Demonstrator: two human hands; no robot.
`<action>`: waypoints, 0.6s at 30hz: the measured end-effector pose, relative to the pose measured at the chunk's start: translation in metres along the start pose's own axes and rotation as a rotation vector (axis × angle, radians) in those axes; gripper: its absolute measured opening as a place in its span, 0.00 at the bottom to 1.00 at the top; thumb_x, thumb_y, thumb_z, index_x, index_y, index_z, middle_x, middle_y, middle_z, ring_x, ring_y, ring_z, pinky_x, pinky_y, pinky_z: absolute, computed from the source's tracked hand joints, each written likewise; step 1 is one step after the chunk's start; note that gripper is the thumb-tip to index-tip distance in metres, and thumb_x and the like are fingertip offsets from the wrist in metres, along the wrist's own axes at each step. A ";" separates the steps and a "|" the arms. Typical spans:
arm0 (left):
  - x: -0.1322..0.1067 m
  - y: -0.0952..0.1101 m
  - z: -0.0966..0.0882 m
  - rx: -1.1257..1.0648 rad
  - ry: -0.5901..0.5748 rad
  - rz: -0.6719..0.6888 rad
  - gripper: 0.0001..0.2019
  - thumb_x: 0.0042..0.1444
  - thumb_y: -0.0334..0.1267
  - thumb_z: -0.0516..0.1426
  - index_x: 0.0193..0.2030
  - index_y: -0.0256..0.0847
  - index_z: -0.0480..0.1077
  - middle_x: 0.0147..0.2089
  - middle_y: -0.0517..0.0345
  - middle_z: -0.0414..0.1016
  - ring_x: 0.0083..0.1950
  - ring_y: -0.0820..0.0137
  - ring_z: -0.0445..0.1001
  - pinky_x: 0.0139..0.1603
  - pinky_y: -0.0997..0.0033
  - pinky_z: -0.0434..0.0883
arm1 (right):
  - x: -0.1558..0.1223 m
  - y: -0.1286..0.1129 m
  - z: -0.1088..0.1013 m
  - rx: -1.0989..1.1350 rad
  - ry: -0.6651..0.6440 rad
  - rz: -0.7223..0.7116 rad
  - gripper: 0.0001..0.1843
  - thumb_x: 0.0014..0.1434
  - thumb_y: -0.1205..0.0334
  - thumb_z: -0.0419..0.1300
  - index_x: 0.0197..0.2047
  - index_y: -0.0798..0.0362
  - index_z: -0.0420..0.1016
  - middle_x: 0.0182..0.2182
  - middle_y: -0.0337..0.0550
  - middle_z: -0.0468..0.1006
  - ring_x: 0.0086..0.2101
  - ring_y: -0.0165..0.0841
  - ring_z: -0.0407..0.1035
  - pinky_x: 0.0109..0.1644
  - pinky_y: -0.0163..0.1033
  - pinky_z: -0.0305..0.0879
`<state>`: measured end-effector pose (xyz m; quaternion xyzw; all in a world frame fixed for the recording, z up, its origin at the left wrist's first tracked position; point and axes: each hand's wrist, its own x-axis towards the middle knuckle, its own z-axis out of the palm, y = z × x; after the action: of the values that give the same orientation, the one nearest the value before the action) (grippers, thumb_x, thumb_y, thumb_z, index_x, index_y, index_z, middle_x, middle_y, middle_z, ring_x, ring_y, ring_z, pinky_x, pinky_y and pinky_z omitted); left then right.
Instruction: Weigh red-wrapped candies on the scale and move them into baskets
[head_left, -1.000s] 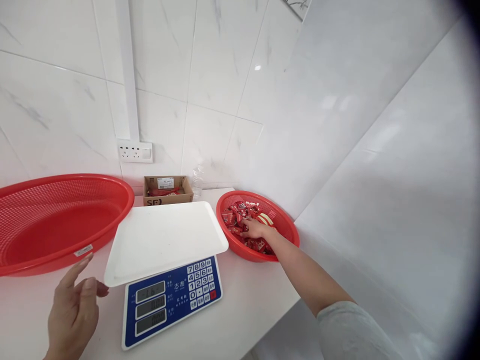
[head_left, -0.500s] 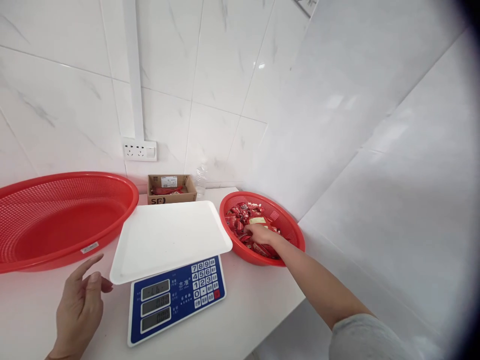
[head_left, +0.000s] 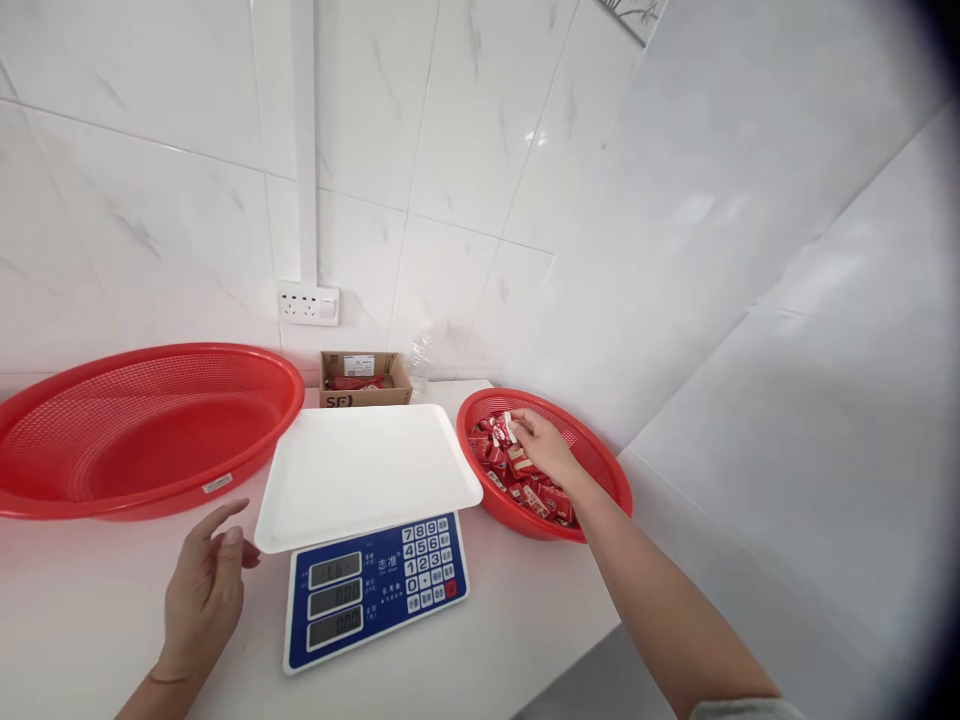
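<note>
My right hand (head_left: 541, 445) reaches into a small red mesh basket (head_left: 600, 470) full of red wrapped sweets (head_left: 517, 478). Its fingers are pinched on a sweet with a red and white wrapper, lifted a little above the pile. My left hand (head_left: 206, 590) hovers over the white counter just left of the scale, fingers loosely spread and holding nothing. Between the hands stands a blue electronic scale (head_left: 375, 590) with a white weighing tray (head_left: 367, 472) that has nothing on it.
A large red mesh basket (head_left: 142, 430) sits at the left. A small cardboard box (head_left: 365, 378) and a clear plastic bottle (head_left: 420, 362) stand against the tiled wall, below a wall socket (head_left: 307, 302). The counter's edge (head_left: 570, 640) drops off at the front right.
My right hand has risen from the pile with a sweet pinched in its fingers. The view has shifted, so everything sits further right. My left hand stays hovering by the scale.
</note>
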<state>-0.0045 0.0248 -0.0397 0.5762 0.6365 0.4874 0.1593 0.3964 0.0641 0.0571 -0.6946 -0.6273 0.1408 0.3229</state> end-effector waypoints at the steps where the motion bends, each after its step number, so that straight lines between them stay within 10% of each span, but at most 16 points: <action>1: 0.000 -0.001 0.000 -0.020 0.004 0.025 0.20 0.58 0.49 0.45 0.52 0.44 0.63 0.25 0.61 0.69 0.28 0.65 0.72 0.31 0.65 0.71 | -0.002 -0.013 0.006 0.025 0.004 -0.042 0.16 0.61 0.56 0.45 0.47 0.52 0.66 0.40 0.43 0.76 0.36 0.32 0.71 0.43 0.38 0.65; 8: -0.002 -0.003 0.000 -0.090 0.000 0.041 0.20 0.59 0.49 0.44 0.52 0.42 0.63 0.26 0.62 0.69 0.27 0.69 0.72 0.31 0.68 0.71 | -0.012 -0.094 0.068 0.046 -0.196 -0.403 0.15 0.61 0.60 0.50 0.50 0.48 0.69 0.46 0.41 0.76 0.41 0.33 0.70 0.48 0.40 0.63; 18: -0.002 -0.005 0.002 -0.160 -0.020 0.058 0.19 0.59 0.49 0.45 0.50 0.41 0.64 0.25 0.62 0.68 0.26 0.69 0.71 0.31 0.67 0.71 | -0.009 -0.101 0.104 -0.090 -0.412 -0.417 0.27 0.57 0.57 0.57 0.60 0.46 0.62 0.60 0.48 0.60 0.50 0.38 0.66 0.54 0.47 0.61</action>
<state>-0.0055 0.0248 -0.0448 0.5846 0.5771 0.5352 0.1969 0.2540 0.0839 0.0402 -0.5214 -0.8143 0.1816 0.1793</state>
